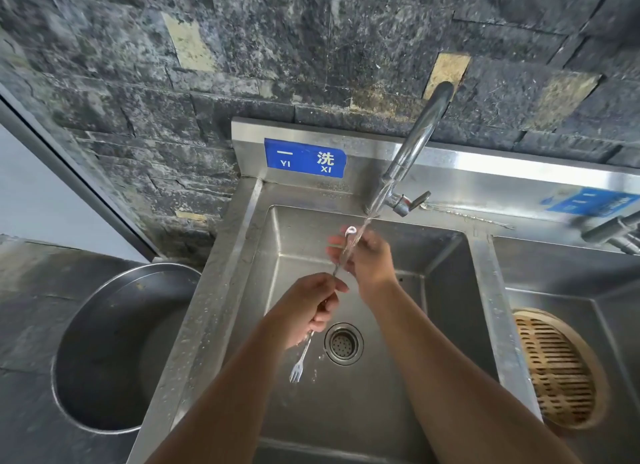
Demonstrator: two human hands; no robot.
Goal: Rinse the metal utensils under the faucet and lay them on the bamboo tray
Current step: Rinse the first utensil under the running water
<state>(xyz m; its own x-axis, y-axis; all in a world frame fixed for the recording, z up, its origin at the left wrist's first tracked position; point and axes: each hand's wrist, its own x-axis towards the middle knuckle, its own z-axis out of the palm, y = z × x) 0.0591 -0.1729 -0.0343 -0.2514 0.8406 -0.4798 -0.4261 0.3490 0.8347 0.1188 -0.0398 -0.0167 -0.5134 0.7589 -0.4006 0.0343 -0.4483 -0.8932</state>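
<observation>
Sink (450, 255) backsplash has a blue label (305, 158) beyond my hands: "一 洗", "YI XI". Second blue label (594, 202) far right, too blurred to read.

Big metal pot (114, 346) sits left of my left arm, outside the sink. Bamboo tray (559, 368) lies right of my right forearm, in the next basin.

Faucet (414, 145) reaches over from the far right; water (367, 221) runs down onto my right hand (370, 259).

Both arms stretched forward over the basin. Left hand (308, 307) closed around a fork (300, 361) and a spoon handle (337, 268). Fork hangs out the near side of the fist, tines down toward me, near the drain (343, 343). Spoon (350, 231) long axis runs away from me, bowl at the far end in the stream. Right hand cups the spoon's upper part, fingers around it; can't tell how tightly.
</observation>
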